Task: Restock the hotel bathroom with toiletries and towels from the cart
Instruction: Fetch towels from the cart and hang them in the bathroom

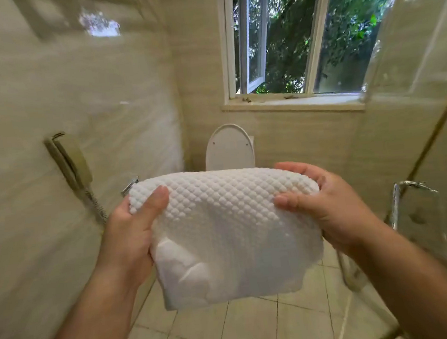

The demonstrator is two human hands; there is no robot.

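A folded white towel (222, 233) with a bumpy waffle texture hangs in front of me at chest height. My left hand (133, 230) grips its left edge, thumb on top and fingers underneath. My right hand (318, 202) holds the right edge the same way, thumb pressed on the front. The towel's lower half droops toward the floor and hides the toilet bowl behind it.
A white toilet (228, 147) with its lid up stands against the far wall under an open window (287, 38). A beige wall phone (70, 162) hangs on the left wall. A chrome fitting (130, 186) shows behind the towel. A glass shower partition (420, 207) is at the right.
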